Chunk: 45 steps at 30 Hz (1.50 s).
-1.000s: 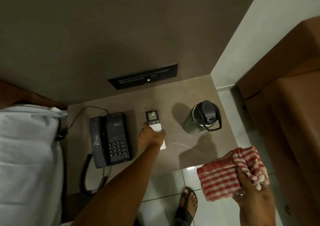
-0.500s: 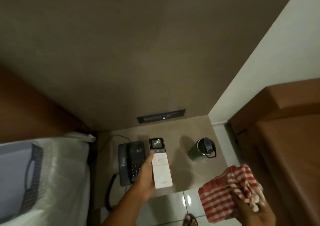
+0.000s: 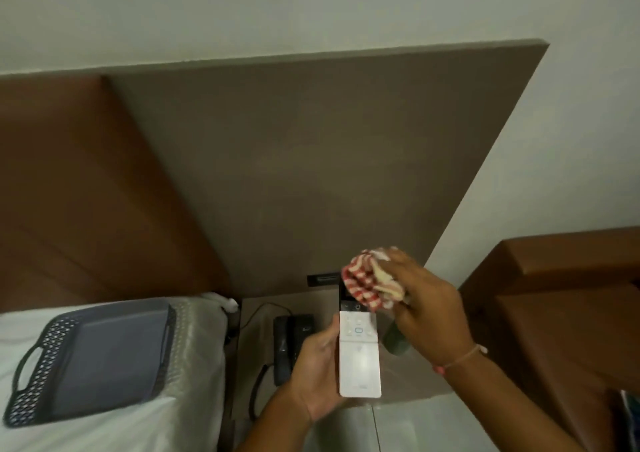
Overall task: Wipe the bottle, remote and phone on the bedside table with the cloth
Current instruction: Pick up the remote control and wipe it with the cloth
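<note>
My left hand [image 3: 317, 372] holds the white remote [image 3: 359, 354] upright above the bedside table [image 3: 252, 316], gripping its left edge. My right hand [image 3: 427, 308] is bunched around the red-and-white checked cloth [image 3: 369, 287] and presses it on the remote's dark upper end. The dark corded phone [image 3: 289, 344] lies on the table to the left of the remote, partly behind my left hand. Only a green part of the bottle [image 3: 394, 342] shows, below my right hand.
A bed with white sheets [image 3: 104, 427] lies to the left, with a dark perforated tray [image 3: 93, 358] on it. A brown padded headboard [image 3: 86, 192] and grey wall panel [image 3: 311, 174] rise behind. Brown furniture [image 3: 568, 313] stands at the right. Pale floor tiles [image 3: 408, 424] show below.
My left hand has lifted the remote off the table. My right hand has brought the cloth up from the lower right onto the remote's top. The view has tilted upward.
</note>
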Available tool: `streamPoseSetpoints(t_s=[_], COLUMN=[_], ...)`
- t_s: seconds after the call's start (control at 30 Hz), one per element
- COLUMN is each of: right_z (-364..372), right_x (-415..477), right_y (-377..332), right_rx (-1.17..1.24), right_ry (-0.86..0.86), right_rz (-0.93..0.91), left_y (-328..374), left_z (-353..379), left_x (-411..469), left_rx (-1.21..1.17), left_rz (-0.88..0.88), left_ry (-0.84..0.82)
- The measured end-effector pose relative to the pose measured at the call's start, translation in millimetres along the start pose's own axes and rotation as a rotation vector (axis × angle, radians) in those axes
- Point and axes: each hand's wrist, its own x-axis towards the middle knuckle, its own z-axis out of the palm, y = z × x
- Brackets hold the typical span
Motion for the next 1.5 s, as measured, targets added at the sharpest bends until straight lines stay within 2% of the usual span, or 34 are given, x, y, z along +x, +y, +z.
streamPoseSetpoints(t_s=[0.07,0.23,0.43,0.53,0.6,0.67,0.73,0.83,0.87,1.0,1.13,1.23,1.3,1.4,1.5], right_z=[5.7,16.4,21.6,21.8,10.8,-6.8,-23.7,-36.9,-37.0,-10.1,15.1,26.8,30.9,8.4,-13.5], right_x=[6.7,6.2,-42.8,-74.3,-89.6,-85.5,-64.5,-15.5,-0.5,21.8,-22.4,-48.7,-71.7,-91.2,-66.7], right_y=[-7.9,-16.8,-18.2,-15.8,-13.0,-13.6,-10.1,-6.8,-7.4,-14.4,-18.3,-25.8,-20.5,-19.6,-15.9], right_rx=[-0.131,-0.248,-0.224,-0.211,-0.13,0.012,0.072,0.024,-0.012,-0.163,-0.166,-0.274,-0.194,-0.056,0.07], right_ry=[-0.145,-0.193,-0.305,-0.428,-0.441,-0.426,-0.262,0.029,0.043,-0.169,-0.266,-0.456,-0.533,-0.395,-0.188], right_rz=[-0.074,-0.197,-0.155,-0.254,-0.281,-0.197,-0.106,-0.034,-0.034,-0.122,-0.24,-0.23,-0.237,-0.313,-0.193], left_y=[-2.0,-6.3,-5.7,-1.1,4.0,8.0,7.3,4.0,3.3,6.0,12.7,19.1,22.5,27.0,30.5], left_z=[7.8,9.3,9.5,6.1,4.9,6.6,8.2,11.0,13.5,23.7,9.0,1.1,-0.4,-2.0,-3.2], left_x=[-3.3,0.1,8.7,12.2,14.1,15.5,16.1,16.2,16.7,16.0,18.2,19.0,18.4,19.1,22.0], left_rx=[-0.02,-0.031,-0.132,-0.04,-0.018,-0.045,-0.036,-0.024,-0.011,0.042,-0.059,-0.071,-0.059,-0.098,-0.057], left_rz=[0.033,0.097,0.072,0.104,0.142,0.128,0.106,0.117,0.116,0.137,0.153,0.139,0.191,0.204,0.184], left_ry=[-0.02,-0.019,-0.018,0.042,0.054,0.047,0.031,-0.012,-0.022,-0.072,-0.022,0.028,0.053,0.061,0.05])
